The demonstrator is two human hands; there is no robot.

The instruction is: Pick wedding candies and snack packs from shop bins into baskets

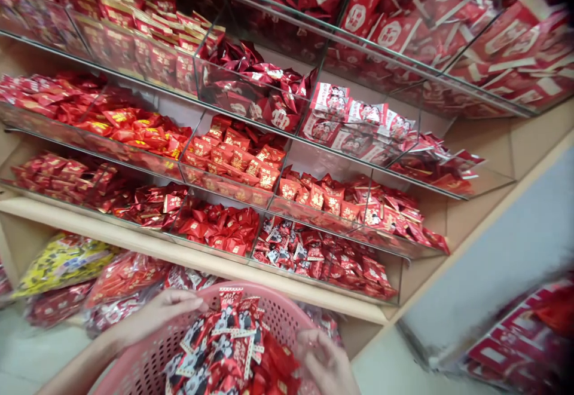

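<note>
Near field: a pink perforated plastic basket [287, 317], seen from above and tilted toward the viewer, is held low before the person. It is heaped with red packets [228, 347] printed with white and black figures, some with white paper strips showing; this load lies inside the basket, at the bottom of the view.

The left hand [165, 314] reaches over the basket's near-left side, its fingers [195, 302] curled and ending at the top of the heap. The right hand [325, 362] sits at the right of the heap, its fingers loosely bent and partly apart. Neither hand is clearly open or closed on anything; whether either grips a packet cannot be told.

Middle field: beyond the basket, large clear bags [125, 278] of red goods and a yellow-and-black bag [63, 263] lie below a pale wooden shelf edge [224, 278].

Far field: clear-walled display bins [215, 222] rise in tiers, divided into compartments of red, gold-marked and white-printed packets. The highest bins hold larger red packets with white panels [506, 42]. To the right, a grey-blue panel [506, 245] stands beside a blurred stack of red packets [515, 341].
</note>
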